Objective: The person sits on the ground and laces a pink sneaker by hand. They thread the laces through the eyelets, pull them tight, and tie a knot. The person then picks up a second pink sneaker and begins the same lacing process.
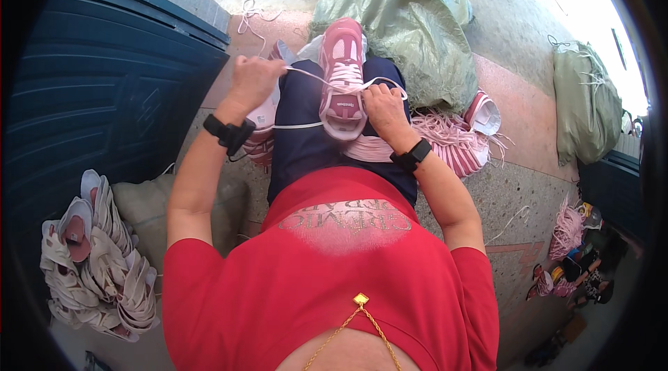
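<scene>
A pink and white sneaker (343,85) rests on my lap between my thighs, its toe pointing away from me. White shoelace (306,75) crosses its upper. My left hand (256,82) is closed on one lace end, drawn out tight to the left of the shoe. Beside the shoe's tongue, my right hand (386,110) pinches the other lace, which curves in a loop above the fingers. A bunch of pale pink laces (369,150) lies across my lap below the shoe. A white band runs across my left thigh.
More pink shoe uppers with laces (452,138) lie right of my knees. A green woven sack (403,30) sits ahead, another sack (586,103) farther right. Blue metal doors (118,85) stand at left. Off-white shoe uppers (97,266) are heaped at lower left.
</scene>
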### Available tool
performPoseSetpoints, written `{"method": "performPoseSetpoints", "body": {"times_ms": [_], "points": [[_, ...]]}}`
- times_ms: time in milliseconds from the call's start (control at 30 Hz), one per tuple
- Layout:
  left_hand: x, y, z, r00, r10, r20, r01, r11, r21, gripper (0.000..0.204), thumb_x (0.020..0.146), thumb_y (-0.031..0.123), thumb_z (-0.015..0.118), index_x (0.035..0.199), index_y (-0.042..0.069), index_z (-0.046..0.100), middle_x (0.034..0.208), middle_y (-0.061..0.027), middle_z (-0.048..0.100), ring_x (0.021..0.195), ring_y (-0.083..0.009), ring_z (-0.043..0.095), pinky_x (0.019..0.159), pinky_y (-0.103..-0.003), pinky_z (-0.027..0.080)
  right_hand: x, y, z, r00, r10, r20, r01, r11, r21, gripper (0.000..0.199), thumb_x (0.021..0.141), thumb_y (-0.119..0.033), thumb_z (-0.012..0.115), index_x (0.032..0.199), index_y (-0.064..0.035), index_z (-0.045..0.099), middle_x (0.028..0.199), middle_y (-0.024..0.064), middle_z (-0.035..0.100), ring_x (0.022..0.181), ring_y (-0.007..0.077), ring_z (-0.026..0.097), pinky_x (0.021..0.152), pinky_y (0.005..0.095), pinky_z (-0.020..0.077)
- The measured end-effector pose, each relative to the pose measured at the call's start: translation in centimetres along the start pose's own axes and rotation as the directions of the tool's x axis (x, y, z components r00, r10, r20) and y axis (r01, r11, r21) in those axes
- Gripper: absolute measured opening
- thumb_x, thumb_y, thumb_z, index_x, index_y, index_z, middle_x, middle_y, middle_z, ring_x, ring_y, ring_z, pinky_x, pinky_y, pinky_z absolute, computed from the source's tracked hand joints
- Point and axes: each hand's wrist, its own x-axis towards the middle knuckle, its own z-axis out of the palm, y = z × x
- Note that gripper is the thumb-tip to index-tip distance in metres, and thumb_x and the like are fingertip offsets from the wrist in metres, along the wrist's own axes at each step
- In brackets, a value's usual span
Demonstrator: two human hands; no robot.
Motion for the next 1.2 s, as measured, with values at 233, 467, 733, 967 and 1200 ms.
{"method": "performPoseSetpoints", "body": {"times_ms": [233, 467, 733, 967, 1200], "points": [[-0.8, 6.8, 5.5, 0.988, -0.119, 0.101, 0.145, 0.941, -0.305, 0.015, 0.088, 0.024, 0.056, 0.095, 0.011, 0.059, 0.068, -0.0123, 0.064, 0.066, -0.0296, 0.063, 0.066, -0.045, 0.041, 0.4, -0.5, 0.0, 1.000, -0.012, -0.002, 0.012, 0.998, -0.064, 0.007, 0.077, -0.011, 0.053, 0.080, -0.0077, 0.059, 0.078, 0.0062, 0.057, 0.078, 0.0209, 0.055, 0.073, 0.0370, 0.0371], [-1.0, 6.8, 5.5, 0.996, -0.047, -0.073, 0.026, 0.965, -0.260, 0.015, 0.079, 0.023, 0.062, 0.072, 0.012, 0.068, 0.071, -0.0043, 0.062, 0.078, -0.0255, 0.056, 0.064, -0.041, 0.040, 1.2, -0.7, -0.1, 0.988, -0.113, 0.100, 0.126, 0.983, -0.132, 0.007, 0.077, -0.011, 0.053, 0.081, -0.0070, 0.058, 0.078, 0.0084, 0.058, 0.079, 0.0218, 0.056, 0.075, 0.0374, 0.0376], [0.4, 8.2, 5.5, 0.993, 0.047, -0.112, -0.057, 0.995, -0.085, 0.009, 0.072, 0.018, 0.061, 0.069, 0.011, 0.065, 0.074, -0.0028, 0.062, 0.081, -0.0239, 0.055, 0.068, -0.038, 0.038, 1.5, -0.2, 0.0, 0.995, 0.011, 0.102, -0.011, 1.000, -0.007, 0.009, 0.081, -0.016, 0.054, 0.083, -0.0095, 0.060, 0.080, 0.0048, 0.059, 0.083, 0.0219, 0.056, 0.076, 0.0373, 0.0378], [-1.7, 11.0, 4.9, 0.952, -0.259, -0.161, 0.228, 0.956, -0.187, 0.027, 0.076, 0.033, 0.066, 0.088, 0.008, 0.067, 0.075, -0.0037, 0.061, 0.083, -0.0222, 0.053, 0.068, -0.038, 0.037, -0.1, -0.8, -1.3, 0.985, 0.157, -0.078, -0.153, 0.987, 0.054, 0.019, 0.078, -0.031, 0.065, 0.072, -0.0120, 0.065, 0.077, 0.0032, 0.056, 0.084, 0.0224, 0.052, 0.074, 0.0395, 0.0355], [-2.3, 10.6, 6.0, 0.939, -0.328, -0.100, 0.298, 0.926, -0.230, 0.022, 0.078, 0.016, 0.061, 0.099, 0.008, 0.064, 0.082, -0.0023, 0.061, 0.087, -0.0231, 0.050, 0.070, -0.038, 0.036, -0.4, 1.5, -0.1, 0.983, 0.185, 0.013, -0.184, 0.964, 0.191, 0.016, 0.081, -0.025, 0.062, 0.080, -0.0099, 0.067, 0.081, 0.0057, 0.059, 0.088, 0.0233, 0.053, 0.075, 0.0424, 0.0368]]}}
